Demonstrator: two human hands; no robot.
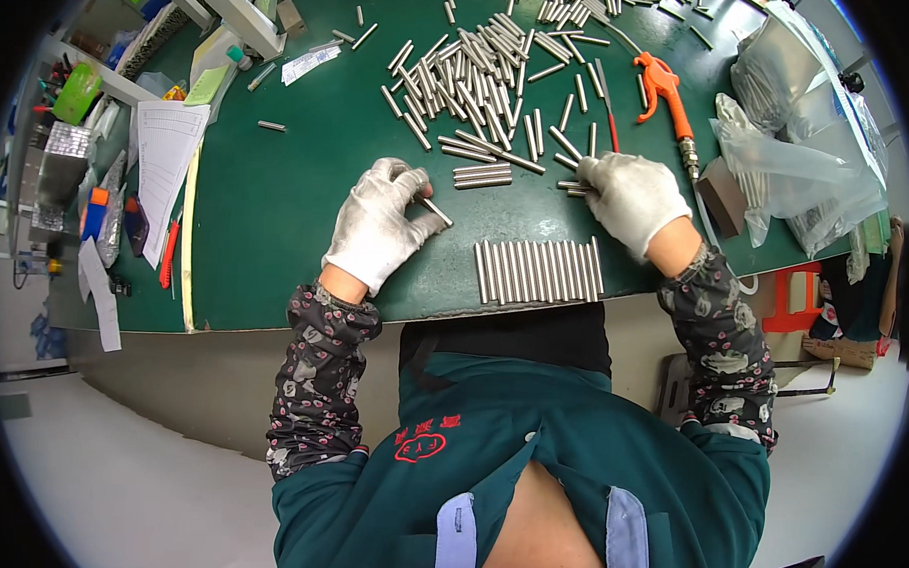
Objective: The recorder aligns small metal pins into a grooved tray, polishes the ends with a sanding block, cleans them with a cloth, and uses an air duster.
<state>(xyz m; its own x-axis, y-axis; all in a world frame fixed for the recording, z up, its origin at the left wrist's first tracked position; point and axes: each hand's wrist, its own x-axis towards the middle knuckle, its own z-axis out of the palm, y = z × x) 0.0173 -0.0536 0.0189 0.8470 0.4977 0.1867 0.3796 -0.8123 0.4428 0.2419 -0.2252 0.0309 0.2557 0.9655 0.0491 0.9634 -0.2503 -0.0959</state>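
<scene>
My left hand (377, 219), in a white glove, pinches a short metal pin (435, 211) between thumb and fingers, just above the green table. My right hand (633, 198), also gloved, is closed at two metal pins (570, 186) whose ends stick out from under its fingertips; the rest of them is hidden. Between the hands and nearer to me lies a neat row of metal pins (537, 272), side by side. A few pins (482, 175) rest together past that row. Farther back spreads a loose heap of pins (472, 74).
An orange air blow gun (664, 86) with its hose lies beyond my right hand, beside a thin red-handled tool (610, 119). Clear plastic bags (779, 155) crowd the right side. At left are paper sheets (169, 154) and a red cutter (169, 256). The table's front edge (413, 320) is close to me.
</scene>
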